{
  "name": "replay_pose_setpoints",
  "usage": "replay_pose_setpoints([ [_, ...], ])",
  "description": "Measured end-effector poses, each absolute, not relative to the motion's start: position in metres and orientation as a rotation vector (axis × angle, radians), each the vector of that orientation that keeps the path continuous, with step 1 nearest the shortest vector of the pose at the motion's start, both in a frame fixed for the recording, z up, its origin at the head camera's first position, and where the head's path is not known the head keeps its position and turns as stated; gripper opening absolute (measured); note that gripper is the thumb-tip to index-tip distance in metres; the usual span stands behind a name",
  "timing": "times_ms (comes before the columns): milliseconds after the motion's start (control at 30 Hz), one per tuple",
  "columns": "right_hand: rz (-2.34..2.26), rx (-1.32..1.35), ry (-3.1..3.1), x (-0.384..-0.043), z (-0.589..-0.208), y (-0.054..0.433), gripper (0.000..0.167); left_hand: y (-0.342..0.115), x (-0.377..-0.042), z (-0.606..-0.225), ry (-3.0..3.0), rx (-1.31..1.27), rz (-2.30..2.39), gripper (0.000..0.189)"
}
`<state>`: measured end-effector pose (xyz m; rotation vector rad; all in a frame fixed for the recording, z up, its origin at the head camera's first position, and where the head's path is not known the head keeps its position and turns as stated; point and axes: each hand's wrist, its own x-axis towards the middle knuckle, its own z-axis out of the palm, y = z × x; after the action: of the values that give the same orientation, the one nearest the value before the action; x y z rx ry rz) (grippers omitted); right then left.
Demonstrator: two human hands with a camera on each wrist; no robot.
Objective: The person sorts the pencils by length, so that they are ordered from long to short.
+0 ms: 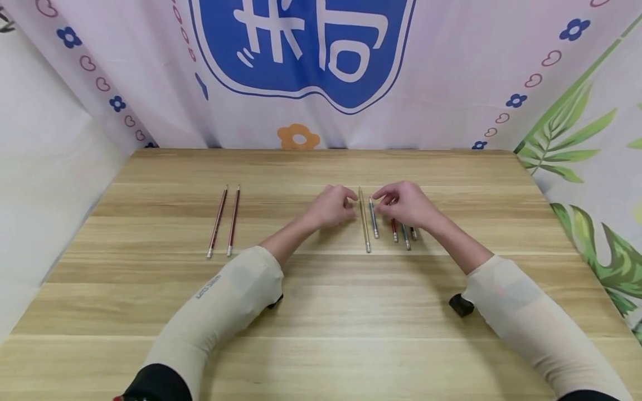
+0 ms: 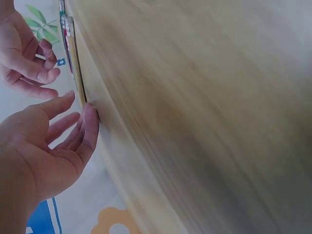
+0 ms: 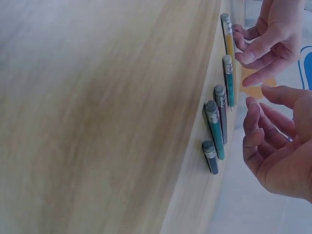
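My left hand is just left of a yellow pencil, fingers loosely bent with nothing between them. A short blue pencil lies to the right of the yellow one. Over the right end of the row hovers my right hand, its thumb and forefinger apart near the blue pencil's tip. Partly covered by that hand are a red pencil, a teal pencil and a short dark pencil. In the right wrist view, a gap shows between the right fingertips and the pencils.
Two dark red pencils, a left one and a right one, lie side by side on the left of the wooden table. A printed curtain hangs along the far edge.
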<state>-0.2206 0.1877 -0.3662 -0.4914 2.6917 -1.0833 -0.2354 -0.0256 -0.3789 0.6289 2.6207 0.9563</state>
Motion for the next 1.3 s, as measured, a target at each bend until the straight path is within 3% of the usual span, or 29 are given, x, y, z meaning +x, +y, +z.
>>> replay_pose_setpoints([
  [1300, -1.110, -0.449, 2.689, -0.219, -0.360, 0.196, 0.028, -0.005, -0.231, -0.386, 2.727, 0.361, 0.989, 0.062],
])
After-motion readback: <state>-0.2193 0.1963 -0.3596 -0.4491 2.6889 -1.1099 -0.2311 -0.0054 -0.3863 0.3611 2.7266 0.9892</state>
